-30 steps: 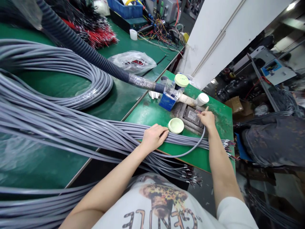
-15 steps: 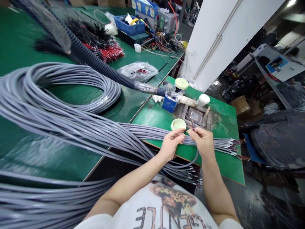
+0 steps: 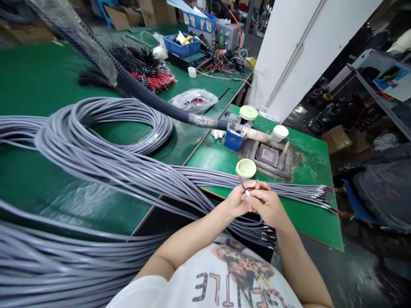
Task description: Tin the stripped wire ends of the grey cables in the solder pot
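Note:
Both hands meet over the front edge of the green board, fingers closed around the stripped end of one grey cable. A white band [image 3: 247, 193] shows between the fingers, and thin coloured wires [image 3: 241, 183] fan out above it. My left hand [image 3: 237, 202] pinches the cable end from the left. My right hand [image 3: 267, 205] grips it from the right, its fingers bent over the top. Behind them runs a bundle of grey cables [image 3: 208, 176], whose stripped ends [image 3: 324, 193] lie on the board's right side. A pale green dish [image 3: 246, 168] stands just beyond my hands.
A dark square pot [image 3: 269, 156] in a stained tray lies behind the dish, with a white cup [image 3: 279, 133] near it. A corrugated hose [image 3: 154, 100] ends at a blue box [image 3: 233, 140]. Coiled grey cable [image 3: 61, 141] covers the left table. More cable ends [image 3: 268, 235] hang below.
My hands have come together and lowered slightly, the right one moving left to join the left. The wires now point up and left, with the white band visible. The view has shifted slightly.

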Demonstrator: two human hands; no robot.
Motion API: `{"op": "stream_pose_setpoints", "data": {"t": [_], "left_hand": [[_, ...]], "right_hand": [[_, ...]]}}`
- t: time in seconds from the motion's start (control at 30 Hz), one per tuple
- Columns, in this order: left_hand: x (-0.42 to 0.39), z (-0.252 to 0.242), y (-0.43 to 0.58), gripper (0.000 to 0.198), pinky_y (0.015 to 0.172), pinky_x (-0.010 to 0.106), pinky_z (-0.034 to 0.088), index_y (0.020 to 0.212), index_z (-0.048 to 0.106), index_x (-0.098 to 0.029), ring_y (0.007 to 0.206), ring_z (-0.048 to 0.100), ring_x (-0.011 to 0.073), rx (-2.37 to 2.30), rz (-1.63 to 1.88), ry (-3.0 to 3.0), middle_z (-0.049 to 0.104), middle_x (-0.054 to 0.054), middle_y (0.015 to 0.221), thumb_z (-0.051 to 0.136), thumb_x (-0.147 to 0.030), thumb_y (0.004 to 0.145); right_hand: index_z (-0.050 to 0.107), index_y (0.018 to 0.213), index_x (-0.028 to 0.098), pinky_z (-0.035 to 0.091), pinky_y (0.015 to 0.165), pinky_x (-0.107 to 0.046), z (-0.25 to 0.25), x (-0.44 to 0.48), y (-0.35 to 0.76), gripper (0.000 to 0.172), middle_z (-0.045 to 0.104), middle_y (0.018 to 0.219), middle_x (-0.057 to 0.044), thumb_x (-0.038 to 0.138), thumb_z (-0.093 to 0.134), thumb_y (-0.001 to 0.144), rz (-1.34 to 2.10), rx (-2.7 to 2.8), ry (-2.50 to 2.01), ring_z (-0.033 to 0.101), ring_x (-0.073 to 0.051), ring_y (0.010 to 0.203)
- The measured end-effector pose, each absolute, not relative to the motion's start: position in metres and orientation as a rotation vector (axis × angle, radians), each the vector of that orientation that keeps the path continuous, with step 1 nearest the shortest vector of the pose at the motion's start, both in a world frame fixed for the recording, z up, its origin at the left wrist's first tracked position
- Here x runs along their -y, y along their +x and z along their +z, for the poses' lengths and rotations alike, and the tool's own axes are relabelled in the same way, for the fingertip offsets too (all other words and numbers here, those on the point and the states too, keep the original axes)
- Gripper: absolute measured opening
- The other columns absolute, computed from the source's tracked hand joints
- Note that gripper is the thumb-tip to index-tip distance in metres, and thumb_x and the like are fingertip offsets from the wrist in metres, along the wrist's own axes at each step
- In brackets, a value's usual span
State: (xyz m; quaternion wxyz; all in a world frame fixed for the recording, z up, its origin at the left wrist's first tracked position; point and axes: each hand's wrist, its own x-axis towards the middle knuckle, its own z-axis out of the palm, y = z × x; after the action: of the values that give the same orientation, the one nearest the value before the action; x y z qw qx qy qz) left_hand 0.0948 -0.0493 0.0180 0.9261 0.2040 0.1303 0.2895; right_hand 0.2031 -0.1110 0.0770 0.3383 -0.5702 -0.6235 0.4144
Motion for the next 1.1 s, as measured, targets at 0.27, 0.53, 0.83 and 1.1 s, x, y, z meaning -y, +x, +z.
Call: {"op": "stream_pose_setpoints", "data": {"t": [0.27,0.53,0.83,1.1], "left_hand": [[0.064,0.017,0.096,0.038,0.058,0.028,0.044,0.095,0.067,-0.012,0.052,0.053,0.0126,-0.213,0.692,0.504,0.052,-0.002,0.052,0.067,-0.046,0.078],[0.062,0.020,0.095,0.030,0.078,0.029,0.046,0.080,0.071,-0.013,0.076,0.060,0.0151,-0.410,0.760,0.683,0.066,0.005,0.076,0.072,-0.042,0.075],[0.070,0.023,0.093,0.032,0.078,0.031,0.045,0.073,0.071,-0.013,0.075,0.060,0.0180,-0.332,0.679,1.040,0.066,0.006,0.075,0.065,-0.043,0.081],[0.068,0.022,0.083,0.027,0.073,0.027,0.047,0.077,0.075,-0.016,0.074,0.061,0.0170,-0.477,0.724,1.266,0.071,0.007,0.079,0.064,-0.040,0.082]], "right_hand": [[0.065,0.063,0.017,0.046,0.049,-0.024,0.064,0.111,0.216,0.033,0.061,0.054,0.000,0.041,0.059,0.085,1.077,1.305,-1.546,0.056,-0.012,0.047],[0.073,0.089,0.021,0.050,0.058,-0.026,0.096,0.124,0.245,0.017,0.066,0.062,0.000,0.034,0.066,0.081,0.690,1.392,-1.671,0.062,-0.014,0.056],[0.073,0.098,0.013,0.045,0.042,-0.019,0.125,0.101,0.243,0.029,0.066,0.054,-0.001,0.034,0.064,0.081,1.361,1.512,-1.475,0.058,-0.011,0.044],[0.069,0.060,0.016,0.032,0.034,-0.019,0.120,0.090,0.231,0.022,0.051,0.038,0.004,0.032,0.069,0.074,0.962,1.392,-1.541,0.043,-0.007,0.033]]}}
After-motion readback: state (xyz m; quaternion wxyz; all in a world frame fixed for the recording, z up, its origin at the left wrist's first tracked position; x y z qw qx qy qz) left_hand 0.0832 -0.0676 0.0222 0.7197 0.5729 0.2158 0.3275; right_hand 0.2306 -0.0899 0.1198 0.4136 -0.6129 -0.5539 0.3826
